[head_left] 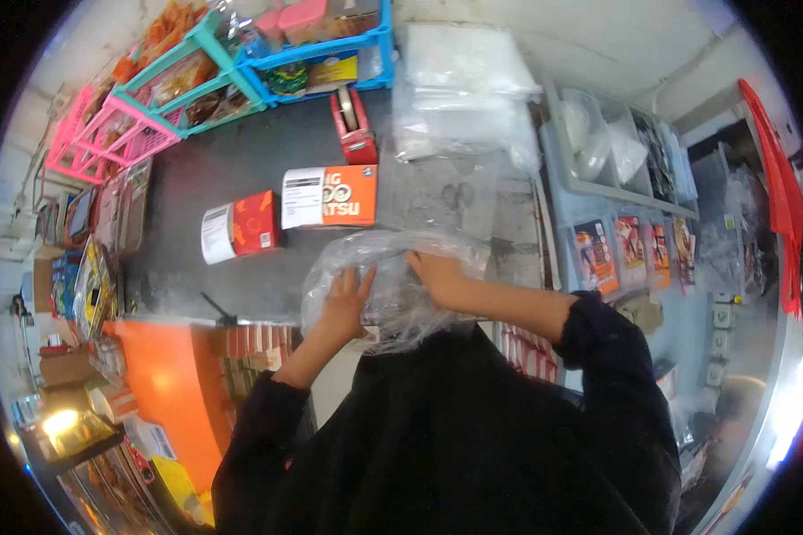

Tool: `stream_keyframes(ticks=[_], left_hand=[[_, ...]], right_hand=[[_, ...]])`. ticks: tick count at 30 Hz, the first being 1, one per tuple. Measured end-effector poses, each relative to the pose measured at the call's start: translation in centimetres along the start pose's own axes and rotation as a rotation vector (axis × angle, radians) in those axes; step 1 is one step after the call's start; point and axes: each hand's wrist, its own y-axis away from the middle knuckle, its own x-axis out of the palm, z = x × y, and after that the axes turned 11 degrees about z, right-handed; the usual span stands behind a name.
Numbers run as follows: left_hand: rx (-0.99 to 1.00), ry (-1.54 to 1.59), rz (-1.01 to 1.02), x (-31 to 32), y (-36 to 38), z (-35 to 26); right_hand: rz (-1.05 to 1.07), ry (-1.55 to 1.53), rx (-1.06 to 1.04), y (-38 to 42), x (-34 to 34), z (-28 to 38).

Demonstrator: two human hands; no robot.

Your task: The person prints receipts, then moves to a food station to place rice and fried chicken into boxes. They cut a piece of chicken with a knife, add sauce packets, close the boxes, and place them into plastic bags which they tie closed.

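Note:
A crumpled clear plastic bag (385, 267) lies at the front edge of the dark counter, close to my body. My left hand (343, 308) rests on the bag's left side with its fingers stretched apart. On the bag's right side, my right hand (437, 278) has its fingers bent and closed on the plastic. Just beyond the bag stands an orange and white box (352, 198) with a paper label. Left of that box is a smaller red box (254, 223), also labelled. What the bag contains, if anything, I cannot make out.
A red tape dispenser (353, 134) and a stack of clear plastic bags (464, 67) stand at the back. Coloured baskets (317, 76) line the back left. On the right are a divided grey bin (598, 178) and printed packets (595, 257).

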Motion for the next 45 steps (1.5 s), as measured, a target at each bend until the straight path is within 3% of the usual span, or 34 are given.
stream_keyframes(ticks=[1, 3, 5, 7, 9, 11, 13, 14, 16, 17, 18, 19, 20, 21, 23, 24, 26, 28, 29, 30, 31, 32, 33, 34, 35, 36, 37, 39, 40, 42, 44, 45], left_hand=[[-0.021, 0.042, 0.062, -0.6, -0.4, -0.5], [-0.039, 0.204, 0.214, 2.4, -2.1, 0.6], [-0.076, -0.029, 0.136, 5.8, -2.3, 1.1], [-0.213, 0.065, 0.189, 1.2, -1.6, -1.2], [-0.227, 0.038, 0.249, 0.6, -2.2, -1.2], [-0.26, 0.014, 0.31, 0.5, -2.7, -0.8], [-0.163, -0.094, 0.36, 0.3, -3.9, -0.9], [-0.158, -0.076, 0.381, -1.4, -4.1, -1.7], [-0.084, -0.077, 0.29, -0.9, -4.6, -1.0], [-0.019, -0.079, 0.209, -0.6, -4.6, -0.7], [-0.022, -0.075, 0.203, -1.1, -4.4, -1.4], [0.015, 0.138, 0.096, -2.2, -3.7, -2.4], [0.047, 0.352, -0.015, -2.8, -3.1, -3.2], [0.031, 0.36, -0.023, -2.9, -2.5, -3.4], [-0.136, 0.411, -0.501, -2.1, 0.0, -3.3], [-0.17, 0.415, -0.499, -0.1, 1.1, -2.5], [-0.668, 1.061, -1.097, 6.1, 3.2, -0.9], [-0.575, 1.562, -1.187, 8.7, 4.4, -1.2], [-0.576, 1.362, -1.032, 10.4, 4.6, -1.2], [-0.579, 1.175, -0.865, 9.9, 4.3, -1.7], [-0.6, 1.506, -0.977, 9.6, 2.6, -2.4], [-0.639, 0.999, -0.929, 7.4, 1.4, -3.6], [-0.714, 1.054, -0.929, 7.2, 0.3, -3.8], [-0.779, 1.11, -0.923, 7.2, -0.2, -3.6], [-0.802, 1.107, -0.933, 6.6, 0.2, -3.1], [-0.728, 1.044, -0.919, 5.5, 0.6, -2.7], [-0.649, 0.983, -0.908, 4.2, 0.9, -2.2], [-0.64, 0.959, -0.883, 1.1, 2.5, -1.6], [-0.633, 0.932, -0.841, 0.2, 3.3, -1.2], [-0.64, 0.882, -0.844, -0.3, 4.3, 0.2], [-0.645, 0.832, -0.856, -0.3, 4.8, 1.8], [-0.637, 0.847, -0.832, -0.1, 5.2, 2.6]], right_hand=[[-0.018, -0.002, 0.02, -1.0, 0.5, -0.5], [0.029, 0.453, 0.08, -3.7, 1.1, -2.1], [0.062, 0.658, 0.153, -3.8, 1.2, -2.7], [0.141, 0.249, 0.274, -4.5, 1.4, -2.9], [-0.025, -0.536, 0.105, -2.2, 1.5, -3.7], [-0.135, -0.003, -0.849, 0.6, -3.8, -4.4], [0.276, -0.545, -0.663, 5.9, -13.3, -2.7], [0.073, -0.555, -0.498, 7.1, -15.9, -4.8], [-0.564, -0.387, -0.12, 8.3, -21.4, -11.8], [-0.717, -0.244, 0.183, 8.9, -24.4, -16.0], [-1.194, 0.068, 0.253, 8.4, -25.1, -21.9], [-1.095, 0.346, 0.703, 9.3, -26.3, -24.3], [-1.077, 0.407, 0.711, 8.8, -26.5, -27.2], [-1.056, 0.465, 0.715, 7.9, -26.3, -30.1], [-1.039, 0.382, 0.604, 7.6, -27.2, -34.4], [-1.02, 0.302, 0.51, 7.4, -27.3, -35.6], [-1.514, 0.103, 0.444, 8.4, -29.1, -32.8], [-1.765, -0.084, 0.339, 11.1, -29.3, -23.0], [-1.871, -0.052, 0.407, 11.7, -28.6, -16.0], [-1.865, -0.098, 0.214, 11.9, -26.1, -11.5], [-1.699, -0.212, -0.079, 11.3, -21.7, -7.7], [-1.387, -0.345, -0.368, 10.7, -17.2, -4.3], [-0.945, -0.455, -0.587, 9.7, -13.5, -0.9], [-0.493, -0.603, -0.679, 8.2, -11.0, 1.8], [-0.154, -0.75, -0.641, 5.9, -7.9, 3.3], [0.039, -0.829, -0.582, 3.2, -5.0, 4.2], [0.046, -0.815, -0.592, 1.4, -2.4, 3.4], [-0.348, 0.229, -0.728, -2.4, 2.0, 1.8], [-0.339, 0.239, -0.74, -2.2, 0.5, 3.0], [0.565, 0.256, -0.615, -1.1, -3.8, 5.6], [0.618, -0.007, -0.66, -3.3, -9.7, 11.0], [0.395, -0.033, -0.586, -6.4, -9.7, 11.4]])
